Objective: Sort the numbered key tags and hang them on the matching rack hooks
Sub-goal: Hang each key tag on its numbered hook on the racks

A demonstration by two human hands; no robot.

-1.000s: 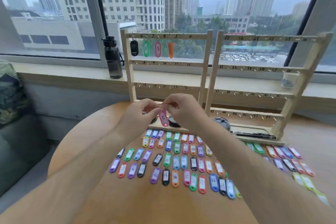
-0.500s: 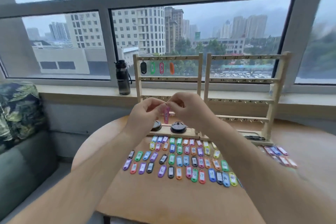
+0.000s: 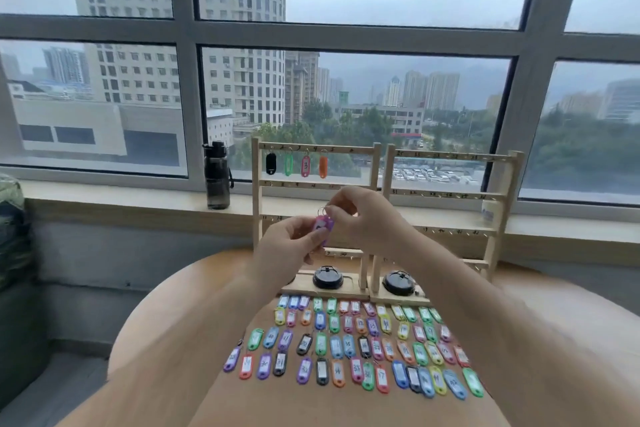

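A pink key tag (image 3: 323,225) is held up in front of the left wooden rack (image 3: 315,184). My left hand (image 3: 291,250) pinches the tag's body from below. Fingers of my right hand (image 3: 363,218) pinch its metal ring (image 3: 322,210) at the top. On the top bar of the left rack hang a black tag (image 3: 270,163), a green tag (image 3: 288,165), a pink tag marked 3 (image 3: 305,166) and an orange tag (image 3: 322,166). The right rack (image 3: 450,204) carries no tags. Several rows of coloured numbered tags (image 3: 349,343) lie on the round wooden table (image 3: 166,329).
Two black round lids (image 3: 327,277) (image 3: 398,282) sit on the rack bases. A dark water bottle (image 3: 217,175) stands on the windowsill to the left of the racks. A cushion (image 3: 10,218) lies at the far left edge. A small white item (image 3: 487,213) sits on the sill behind the right rack.
Both hands have lifted the pink tag from just above the table up towards the rack's middle bars. The camera has tilted upward, showing more window.
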